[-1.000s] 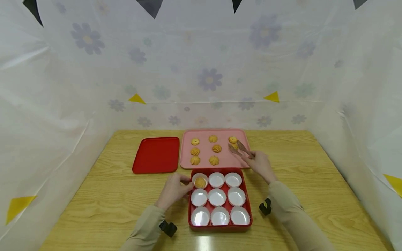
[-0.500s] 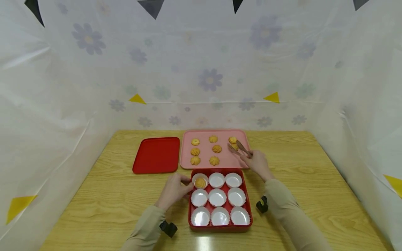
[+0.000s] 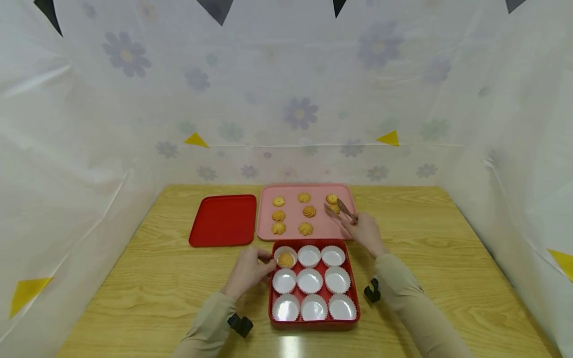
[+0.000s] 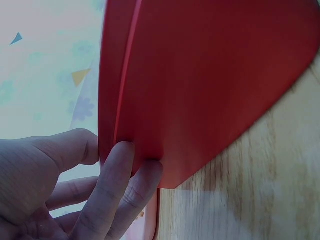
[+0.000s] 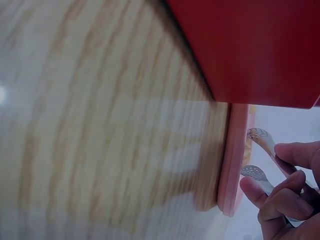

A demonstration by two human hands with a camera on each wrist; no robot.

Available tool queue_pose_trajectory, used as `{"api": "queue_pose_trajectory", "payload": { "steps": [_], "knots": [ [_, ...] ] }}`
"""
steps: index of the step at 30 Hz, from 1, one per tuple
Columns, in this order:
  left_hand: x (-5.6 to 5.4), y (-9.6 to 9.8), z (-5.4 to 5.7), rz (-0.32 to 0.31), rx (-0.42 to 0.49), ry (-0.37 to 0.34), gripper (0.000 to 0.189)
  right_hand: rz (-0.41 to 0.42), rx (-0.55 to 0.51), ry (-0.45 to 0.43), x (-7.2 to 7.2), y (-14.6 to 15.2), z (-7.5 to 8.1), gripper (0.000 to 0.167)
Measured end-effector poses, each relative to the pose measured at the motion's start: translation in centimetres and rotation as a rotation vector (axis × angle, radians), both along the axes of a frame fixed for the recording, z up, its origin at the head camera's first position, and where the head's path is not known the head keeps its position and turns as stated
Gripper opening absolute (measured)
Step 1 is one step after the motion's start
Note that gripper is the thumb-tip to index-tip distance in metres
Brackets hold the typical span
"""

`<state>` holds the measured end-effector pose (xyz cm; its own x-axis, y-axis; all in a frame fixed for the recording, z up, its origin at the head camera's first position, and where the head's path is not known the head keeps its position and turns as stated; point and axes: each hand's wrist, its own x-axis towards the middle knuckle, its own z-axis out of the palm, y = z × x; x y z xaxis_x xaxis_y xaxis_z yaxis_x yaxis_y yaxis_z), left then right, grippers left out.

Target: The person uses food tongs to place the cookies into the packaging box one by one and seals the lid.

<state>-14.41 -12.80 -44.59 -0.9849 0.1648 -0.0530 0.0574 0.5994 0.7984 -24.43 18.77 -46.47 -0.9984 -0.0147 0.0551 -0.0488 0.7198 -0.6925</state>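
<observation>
My left hand (image 3: 250, 271) holds the far left corner of a red box (image 3: 313, 325). In the left wrist view, its thumb lies at the rim and two fingers press the outer wall. Several white paper cups (image 3: 309, 281) fill the box, and a swirled cookie (image 3: 285, 260) sits in the far left one. My right hand (image 3: 367, 233) grips small tongs (image 3: 346, 211) over the right side of a pink tray (image 3: 322, 233). Their perforated tips (image 5: 258, 134) are spread apart around a cookie (image 3: 334, 209), with a ring-shaped cookie (image 3: 332, 199) just behind it.
Several other cookies, among them a swirled one (image 3: 309, 212), lie in columns on the pink tray, directly behind the box. A flat red lid or tray (image 3: 224, 221) rests to its left. A floral white sheet (image 3: 300, 59) encloses the wooden table (image 3: 156, 288).
My right hand and forearm have shifted slightly left, while the tongs' tips remain by the same cookie. The left hand and the box have stayed in place.
</observation>
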Motion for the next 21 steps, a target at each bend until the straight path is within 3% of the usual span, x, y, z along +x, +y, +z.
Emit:
{"api": "queue_pose_trajectory", "payload": {
  "steps": [12, 21],
  "knots": [
    [0.14, 0.09, 0.13, 0.005, -0.025, 0.017, 0.014, 0.010, 0.035, 0.039, 0.09, -0.08, -0.32, 0.027],
    [-0.03, 0.03, -0.03, 0.004, -0.020, 0.006, 0.015, -0.006, 0.023, 0.012, 0.21, 0.03, -0.31, 0.027]
  ]
}}
